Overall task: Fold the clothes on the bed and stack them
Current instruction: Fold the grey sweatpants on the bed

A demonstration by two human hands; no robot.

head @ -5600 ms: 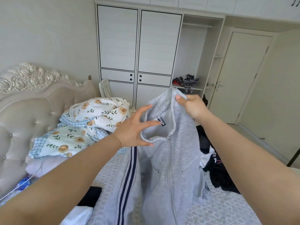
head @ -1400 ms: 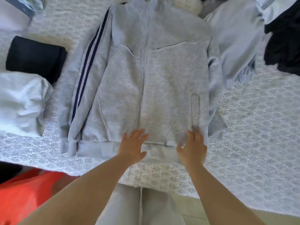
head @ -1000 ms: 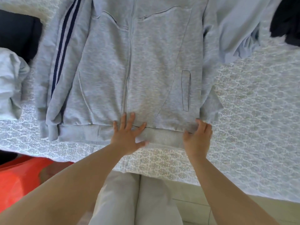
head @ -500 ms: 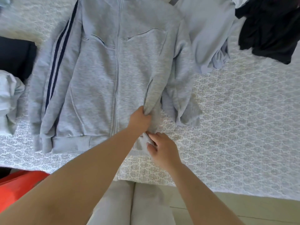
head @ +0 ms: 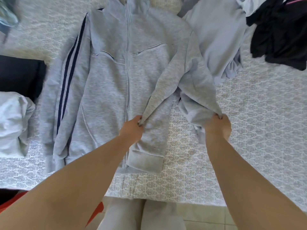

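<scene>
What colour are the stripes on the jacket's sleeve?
Dark navy stripes on the grey jacket, seen in the head view.

Cloth surfaces on the bed, all showing matt.
The grey jacket is showing soft, heathered fleece knit with ribbed hem; the bedspread is presenting a textured, lace-like weave; at 9 o'clock, the pale folded garment is looking smooth; at 2 o'clock, black clothing is appearing thin and dull.
</scene>
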